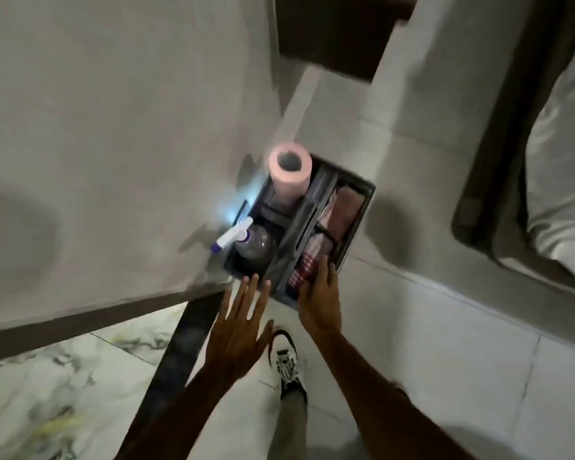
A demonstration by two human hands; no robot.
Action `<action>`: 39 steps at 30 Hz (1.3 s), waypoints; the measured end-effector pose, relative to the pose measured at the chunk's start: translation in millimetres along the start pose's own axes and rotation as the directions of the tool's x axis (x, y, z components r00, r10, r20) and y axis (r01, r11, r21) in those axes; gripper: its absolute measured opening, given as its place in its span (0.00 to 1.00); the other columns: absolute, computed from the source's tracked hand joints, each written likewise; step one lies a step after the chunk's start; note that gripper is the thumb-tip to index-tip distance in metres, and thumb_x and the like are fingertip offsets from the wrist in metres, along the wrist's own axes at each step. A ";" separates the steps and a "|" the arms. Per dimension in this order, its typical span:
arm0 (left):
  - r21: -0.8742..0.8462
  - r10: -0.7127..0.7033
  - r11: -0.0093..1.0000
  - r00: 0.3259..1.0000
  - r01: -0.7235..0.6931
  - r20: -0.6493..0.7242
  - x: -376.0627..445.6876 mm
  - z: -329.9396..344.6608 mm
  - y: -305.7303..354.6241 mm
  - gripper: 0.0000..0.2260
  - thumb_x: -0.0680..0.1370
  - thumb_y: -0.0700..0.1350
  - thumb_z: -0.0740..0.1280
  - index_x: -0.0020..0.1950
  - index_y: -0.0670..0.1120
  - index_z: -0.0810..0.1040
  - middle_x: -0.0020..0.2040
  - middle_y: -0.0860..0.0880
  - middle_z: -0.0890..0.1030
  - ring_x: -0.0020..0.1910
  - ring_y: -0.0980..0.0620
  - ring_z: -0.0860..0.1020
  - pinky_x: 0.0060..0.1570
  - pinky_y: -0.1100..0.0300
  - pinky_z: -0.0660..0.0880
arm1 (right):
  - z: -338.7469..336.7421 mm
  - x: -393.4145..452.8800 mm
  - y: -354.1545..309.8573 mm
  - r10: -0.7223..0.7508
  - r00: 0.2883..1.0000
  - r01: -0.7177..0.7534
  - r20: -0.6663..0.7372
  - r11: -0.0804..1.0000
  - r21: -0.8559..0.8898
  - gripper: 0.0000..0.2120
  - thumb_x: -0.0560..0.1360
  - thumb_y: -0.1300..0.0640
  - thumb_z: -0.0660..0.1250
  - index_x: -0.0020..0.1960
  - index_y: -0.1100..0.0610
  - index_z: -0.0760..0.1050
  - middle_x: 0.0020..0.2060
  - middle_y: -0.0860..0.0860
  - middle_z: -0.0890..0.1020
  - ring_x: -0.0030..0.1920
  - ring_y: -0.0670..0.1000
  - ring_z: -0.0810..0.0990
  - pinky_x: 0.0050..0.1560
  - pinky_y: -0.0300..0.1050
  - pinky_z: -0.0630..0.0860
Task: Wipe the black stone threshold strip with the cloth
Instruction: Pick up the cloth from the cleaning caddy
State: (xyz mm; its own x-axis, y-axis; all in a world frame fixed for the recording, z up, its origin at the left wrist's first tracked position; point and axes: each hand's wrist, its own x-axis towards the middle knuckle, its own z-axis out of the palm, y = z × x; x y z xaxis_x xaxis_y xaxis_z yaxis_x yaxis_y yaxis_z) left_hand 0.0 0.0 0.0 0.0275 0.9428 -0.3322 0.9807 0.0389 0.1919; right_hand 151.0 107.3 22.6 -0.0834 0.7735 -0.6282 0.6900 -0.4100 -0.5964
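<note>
The black stone threshold strip (180, 346) runs along the floor between white marble tiles on the left and plain pale tiles on the right. A grey caddy (356, 224) stands on the floor beyond its far end. Folded reddish cloths (309, 260) lie in the caddy's near right compartment. My right hand (319, 293) reaches into that compartment, fingers touching the cloths; the grip is blurred. My left hand (243, 323) hovers flat with fingers spread just before the caddy's near edge, holding nothing.
The caddy also holds a pink paper roll (289, 171), a spray bottle (246, 240) and another pinkish cloth (344, 207). A pale wall (113, 127) rises on the left. A bed (551, 161) stands at the right. My sneaker (286, 363) rests on the tiles.
</note>
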 end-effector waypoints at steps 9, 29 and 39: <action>0.100 0.103 0.991 0.990 -0.094 -0.096 53.4 135.7 -76.0 0.33 0.88 0.60 0.52 0.89 0.44 0.55 0.89 0.38 0.56 0.88 0.39 0.53 0.87 0.40 0.44 | 106.6 127.2 61.2 0.126 0.985 -0.132 -0.115 0.990 -0.048 0.46 0.83 0.54 0.71 0.89 0.50 0.43 0.89 0.59 0.47 0.86 0.65 0.58 0.82 0.64 0.68; -0.002 -0.024 1.000 0.971 0.024 -0.240 38.3 116.4 -55.8 0.35 0.86 0.60 0.54 0.90 0.47 0.48 0.90 0.39 0.53 0.89 0.42 0.48 0.88 0.43 0.40 | 68.6 77.7 55.4 0.034 0.972 -0.004 -0.234 0.992 0.124 0.27 0.87 0.57 0.65 0.85 0.55 0.65 0.80 0.59 0.71 0.77 0.60 0.74 0.78 0.58 0.75; -0.131 -0.296 0.955 0.901 0.267 -0.316 -73.0 90.3 24.0 0.34 0.86 0.59 0.60 0.88 0.42 0.59 0.88 0.37 0.59 0.87 0.36 0.59 0.85 0.32 0.55 | 25.4 -34.0 64.1 -0.324 0.931 0.331 -0.166 0.944 0.013 0.25 0.87 0.62 0.65 0.83 0.60 0.68 0.76 0.60 0.76 0.61 0.41 0.76 0.49 0.10 0.67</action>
State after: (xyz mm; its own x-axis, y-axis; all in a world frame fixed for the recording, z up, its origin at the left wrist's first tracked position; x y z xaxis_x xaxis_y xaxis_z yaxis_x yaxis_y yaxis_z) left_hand 39.1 -97.7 -54.6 -0.3266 0.9430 -0.0641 0.9181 0.3327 0.2155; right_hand 179.8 42.4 -7.0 -0.1824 0.9334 -0.3091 0.6139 -0.1375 -0.7774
